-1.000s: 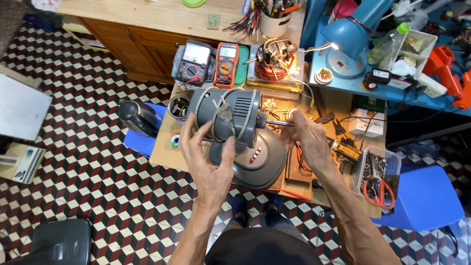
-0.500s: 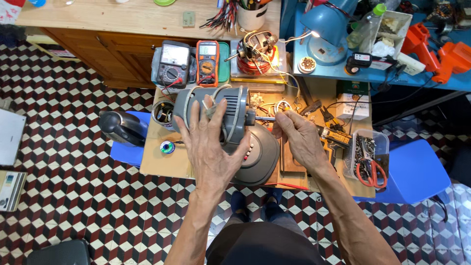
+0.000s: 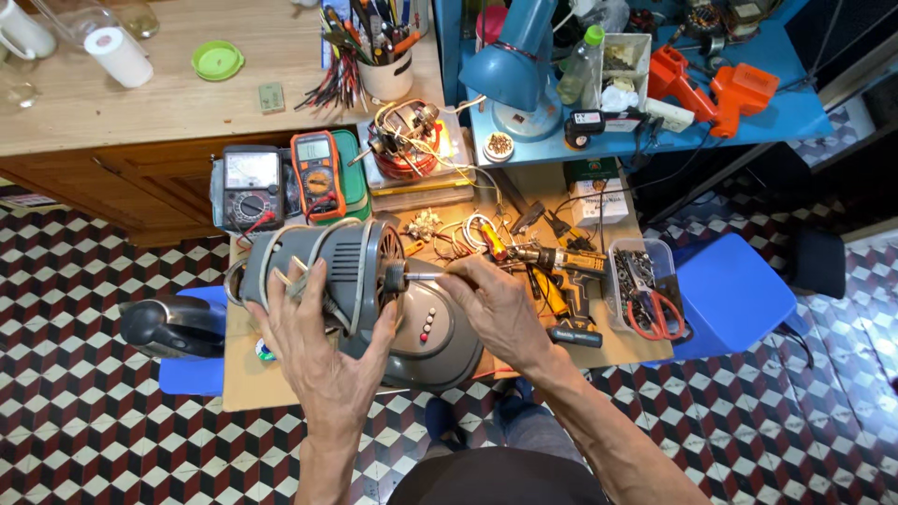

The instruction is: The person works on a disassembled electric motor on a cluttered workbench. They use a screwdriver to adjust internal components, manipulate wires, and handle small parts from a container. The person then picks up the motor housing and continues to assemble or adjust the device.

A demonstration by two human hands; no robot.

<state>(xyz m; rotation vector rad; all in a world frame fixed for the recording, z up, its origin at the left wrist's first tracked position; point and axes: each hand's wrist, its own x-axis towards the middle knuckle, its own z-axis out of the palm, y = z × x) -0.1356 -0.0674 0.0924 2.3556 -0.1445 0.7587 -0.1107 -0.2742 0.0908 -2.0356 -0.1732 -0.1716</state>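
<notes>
Your left hand (image 3: pixel 323 351) is wrapped over the grey fan motor housing (image 3: pixel 327 271), fingers spread and curled across its ribbed shell. That grip looks meant to keep the round body from rolling while the shaft end is worked. Your right hand (image 3: pixel 496 304) is closed, fingertips pinched on the motor shaft (image 3: pixel 423 277) where it sticks out to the right of the threaded collar (whether a small tool sits between the fingers, I cannot tell).

The housing is held on its side, just above the rounded grey fan base (image 3: pixel 440 341) with its row of small buttons, over the front of the cluttered worktop (image 3: pixel 248 388). It is a grey drum, slotted with vents, loose wires at its left end.

Two multimeters (image 3: pixel 281 182) lie just behind it. A cordless drill (image 3: pixel 561 276) and a clear tray holding red scissors (image 3: pixel 650 285) lie to the right.
</notes>
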